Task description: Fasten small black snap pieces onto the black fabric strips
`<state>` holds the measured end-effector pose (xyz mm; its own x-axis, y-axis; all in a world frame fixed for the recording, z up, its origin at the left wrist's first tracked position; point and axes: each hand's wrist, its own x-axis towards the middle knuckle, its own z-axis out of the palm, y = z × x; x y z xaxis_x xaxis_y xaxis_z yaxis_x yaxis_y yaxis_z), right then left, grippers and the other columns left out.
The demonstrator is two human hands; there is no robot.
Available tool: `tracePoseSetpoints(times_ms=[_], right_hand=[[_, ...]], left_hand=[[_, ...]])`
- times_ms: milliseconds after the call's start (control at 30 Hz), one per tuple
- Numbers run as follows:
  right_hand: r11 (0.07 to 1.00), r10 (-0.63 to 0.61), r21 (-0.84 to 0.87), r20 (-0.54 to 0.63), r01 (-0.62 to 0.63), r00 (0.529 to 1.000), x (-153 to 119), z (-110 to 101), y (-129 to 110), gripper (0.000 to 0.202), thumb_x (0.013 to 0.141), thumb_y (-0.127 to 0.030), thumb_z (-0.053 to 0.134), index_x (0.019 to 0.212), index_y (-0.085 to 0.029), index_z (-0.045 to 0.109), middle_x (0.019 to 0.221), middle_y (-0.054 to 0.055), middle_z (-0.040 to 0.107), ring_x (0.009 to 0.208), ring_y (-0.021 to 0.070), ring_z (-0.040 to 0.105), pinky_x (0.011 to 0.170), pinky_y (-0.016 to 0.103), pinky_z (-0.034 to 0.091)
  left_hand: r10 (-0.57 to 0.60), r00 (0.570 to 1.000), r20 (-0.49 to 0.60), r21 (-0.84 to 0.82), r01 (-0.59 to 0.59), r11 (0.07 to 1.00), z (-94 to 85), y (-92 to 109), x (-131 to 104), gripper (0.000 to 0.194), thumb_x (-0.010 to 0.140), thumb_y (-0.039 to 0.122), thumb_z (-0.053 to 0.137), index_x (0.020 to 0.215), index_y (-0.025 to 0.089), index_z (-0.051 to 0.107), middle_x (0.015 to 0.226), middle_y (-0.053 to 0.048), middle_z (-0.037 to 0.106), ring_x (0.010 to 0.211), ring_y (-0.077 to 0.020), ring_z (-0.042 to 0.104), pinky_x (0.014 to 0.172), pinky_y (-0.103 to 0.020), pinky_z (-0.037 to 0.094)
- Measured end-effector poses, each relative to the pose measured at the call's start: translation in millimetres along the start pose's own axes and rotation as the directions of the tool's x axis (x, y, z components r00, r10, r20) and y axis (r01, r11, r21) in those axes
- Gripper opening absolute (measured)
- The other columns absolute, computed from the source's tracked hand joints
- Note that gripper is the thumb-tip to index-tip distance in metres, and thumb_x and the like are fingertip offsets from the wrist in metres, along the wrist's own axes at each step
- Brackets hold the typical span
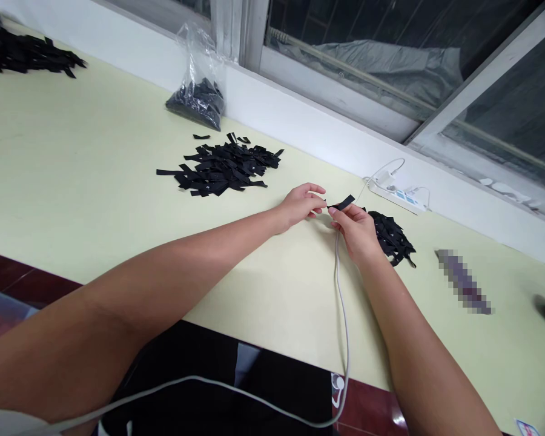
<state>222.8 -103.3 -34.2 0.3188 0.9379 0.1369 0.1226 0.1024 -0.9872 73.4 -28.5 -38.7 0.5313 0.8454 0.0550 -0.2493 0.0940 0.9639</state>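
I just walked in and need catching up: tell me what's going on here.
A person is handling black strips at a pale yellow table. The right hand pinches one black strip; the left hand is close by, but whether it touches the strip is unclear. One loose pile lies beyond the left hand, another pile beside the right, and a clear bag of black pieces sits against the wall.

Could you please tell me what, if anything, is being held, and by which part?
The right hand pinches a black strip near the end facing the left hand; whether the left hand holds anything is unclear.
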Motion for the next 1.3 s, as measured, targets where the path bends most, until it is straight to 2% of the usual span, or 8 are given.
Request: tracePoseSetpoints(times_ms=[333, 533, 700, 833, 933, 1033, 1133, 1300], right_hand=[[0.999, 0.011, 0.049, -0.036, -0.009, 0.999, 1.7, -0.4, 2.0, 0.029, 0.060, -0.036, 0.086, 0.079, -0.023, 0.069, 0.078, -0.002, 0.064, 0.070, 0.0123, 0.057, 0.066, 0.028, 0.049], [0.998, -0.011, -0.065, -0.005, 0.010, 1.000, 1.4, -1.5, 4.7, 0.029, 0.062, -0.039, 0.085, 0.080, -0.022, 0.068, 0.075, -0.002, 0.063, 0.064, 0.0115, 0.055, 0.065, 0.028, 0.048], [0.982, -0.036, -0.186, 0.038, 0.043, 0.999, -0.6, -1.2, 6.0, 0.029, 0.066, -0.041, 0.082, 0.084, -0.021, 0.070, 0.075, 0.000, 0.066, 0.067, 0.0129, 0.057, 0.068, 0.029, 0.047], [0.988, -0.076, -0.135, 0.010, 0.076, 0.997, 0.1, -1.7, 4.8, 0.028, 0.067, -0.040, 0.082, 0.084, -0.022, 0.071, 0.078, 0.000, 0.066, 0.069, 0.0128, 0.057, 0.071, 0.029, 0.048], [0.994, -0.085, -0.067, -0.020, 0.084, 0.996, 0.5, -0.2, 1.9, 0.028, 0.066, -0.041, 0.082, 0.082, -0.022, 0.070, 0.082, 0.000, 0.067, 0.073, 0.0131, 0.060, 0.073, 0.030, 0.050], [0.998, -0.060, 0.008, -0.034, 0.060, 0.998, 0.3, 1.6, -0.8, 0.030, 0.062, -0.041, 0.084, 0.081, -0.023, 0.068, 0.083, -0.001, 0.067, 0.077, 0.0141, 0.062, 0.075, 0.030, 0.051], [0.998, -0.044, 0.046, -0.059, 0.047, 0.997, -0.3, 1.7, -3.1, 0.031, 0.061, -0.040, 0.085, 0.079, -0.023, 0.066, 0.081, -0.002, 0.064, 0.077, 0.0144, 0.061, 0.074, 0.031, 0.053], [0.994, 0.027, 0.112, -0.113, -0.014, 0.993, -1.3, -0.8, -6.7, 0.029, 0.061, -0.036, 0.085, 0.069, -0.022, 0.061, 0.078, -0.002, 0.061, 0.076, 0.0119, 0.057, 0.072, 0.027, 0.053]], left_hand=[[0.013, 0.998, -0.069, -0.024, -0.015, 1.000, 2.1, 3.8, -2.8, 0.025, 0.074, 0.011, 0.063, 0.098, 0.017, 0.060, 0.080, -0.001, 0.060, 0.073, -0.0114, 0.056, 0.067, -0.027, 0.045], [0.038, 0.996, -0.075, -0.034, -0.040, 0.999, 0.7, 2.8, -2.8, 0.026, 0.075, 0.014, 0.066, 0.099, 0.019, 0.060, 0.084, -0.001, 0.062, 0.075, -0.0107, 0.056, 0.068, -0.026, 0.044], [0.058, 0.997, -0.044, -0.002, -0.058, 0.998, 0.3, 3.4, -3.0, 0.033, 0.076, 0.021, 0.070, 0.106, 0.020, 0.058, 0.093, -0.003, 0.067, 0.078, -0.0105, 0.057, 0.071, -0.026, 0.043], [0.038, 0.999, -0.018, 0.024, -0.038, 0.999, 1.5, 3.6, -3.8, 0.031, 0.078, 0.019, 0.064, 0.108, 0.019, 0.057, 0.098, -0.004, 0.066, 0.082, -0.0114, 0.058, 0.070, -0.026, 0.043], [0.063, 0.991, 0.117, 0.087, -0.073, 0.994, 3.8, -1.2, -5.3, 0.035, 0.074, 0.009, 0.061, 0.106, 0.018, 0.055, 0.093, -0.002, 0.066, 0.080, -0.0108, 0.059, 0.072, -0.026, 0.043], [0.123, 0.965, 0.234, 0.192, -0.169, 0.967, 5.4, -9.0, -5.6, 0.037, 0.072, 0.008, 0.065, 0.104, 0.018, 0.053, 0.080, 0.001, 0.064, 0.073, -0.0106, 0.058, 0.072, -0.026, 0.043], [0.154, 0.966, 0.209, 0.232, -0.202, 0.952, 5.1, -14.2, -3.5, 0.032, 0.075, 0.011, 0.065, 0.103, 0.019, 0.052, 0.074, 0.003, 0.062, 0.069, -0.0099, 0.056, 0.069, -0.026, 0.042], [0.120, 0.984, 0.130, 0.211, -0.145, 0.967, 4.3, -11.5, -1.3, 0.026, 0.076, 0.010, 0.062, 0.100, 0.017, 0.056, 0.072, 0.004, 0.058, 0.064, -0.0079, 0.052, 0.064, -0.024, 0.038]])
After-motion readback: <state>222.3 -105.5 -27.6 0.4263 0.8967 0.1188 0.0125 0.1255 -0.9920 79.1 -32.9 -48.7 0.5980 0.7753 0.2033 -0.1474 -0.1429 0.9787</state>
